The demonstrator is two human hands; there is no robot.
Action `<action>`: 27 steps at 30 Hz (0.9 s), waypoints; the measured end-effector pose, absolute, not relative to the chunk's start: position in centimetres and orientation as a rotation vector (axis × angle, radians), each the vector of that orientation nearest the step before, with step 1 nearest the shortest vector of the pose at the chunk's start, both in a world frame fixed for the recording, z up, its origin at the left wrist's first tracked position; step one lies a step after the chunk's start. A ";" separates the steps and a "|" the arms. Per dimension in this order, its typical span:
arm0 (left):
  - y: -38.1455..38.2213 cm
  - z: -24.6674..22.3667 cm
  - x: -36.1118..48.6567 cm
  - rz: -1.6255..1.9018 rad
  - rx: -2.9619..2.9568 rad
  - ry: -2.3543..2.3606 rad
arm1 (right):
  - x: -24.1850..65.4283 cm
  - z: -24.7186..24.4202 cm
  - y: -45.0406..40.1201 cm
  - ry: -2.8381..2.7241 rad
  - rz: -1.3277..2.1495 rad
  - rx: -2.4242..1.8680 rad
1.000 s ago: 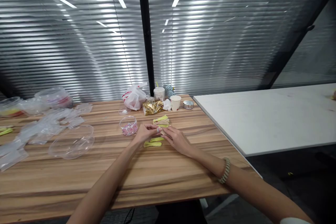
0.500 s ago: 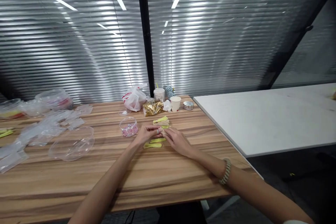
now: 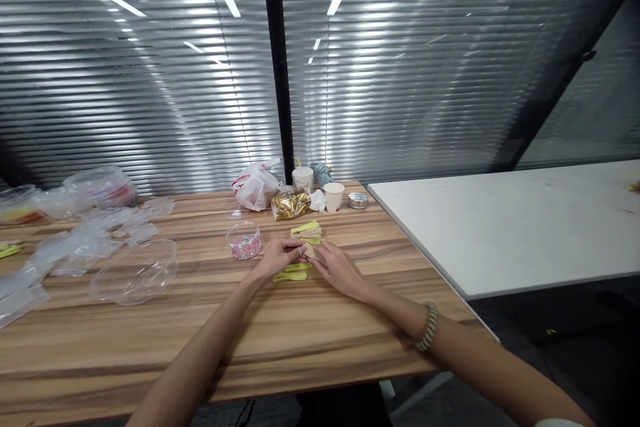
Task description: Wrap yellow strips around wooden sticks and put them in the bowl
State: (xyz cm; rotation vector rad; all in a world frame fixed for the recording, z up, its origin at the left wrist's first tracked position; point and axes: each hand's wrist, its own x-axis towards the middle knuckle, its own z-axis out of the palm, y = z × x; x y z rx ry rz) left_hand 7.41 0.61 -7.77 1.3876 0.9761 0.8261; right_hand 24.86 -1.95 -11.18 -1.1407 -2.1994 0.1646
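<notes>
Pale strip (image 3: 309, 251) sits mid-frame, apparently pinched btwn L hand (image 3: 279, 259) and R hand (image 3: 338, 269), fingertips together on it. Looks light, soft, bendy; prob. best held near its end w/ fingertips. Yellow-green strips (image 3: 290, 273) lie just below the hands, a small strip pile (image 3: 306, 232) just above, on the wooden table (image 3: 320, 340). Clear tub of pink bits (image 3: 244, 241) just left; gold foil bag (image 3: 291, 205) further up.

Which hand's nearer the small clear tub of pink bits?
Left. The left hand sits just right of the tub and slightly toward the person, not touching it. The right hand is farther right, past the left hand.
</notes>
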 end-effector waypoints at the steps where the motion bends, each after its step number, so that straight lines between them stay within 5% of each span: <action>1: 0.6 -7.7 7.4 0.820 1.400 0.975 | 24.8 -11.1 -2.0 -2.197 0.167 -1.149; 27: 0.5 -8.6 8.0 0.784 1.564 1.007 | 24.4 -9.9 -2.9 -1.968 0.526 -1.048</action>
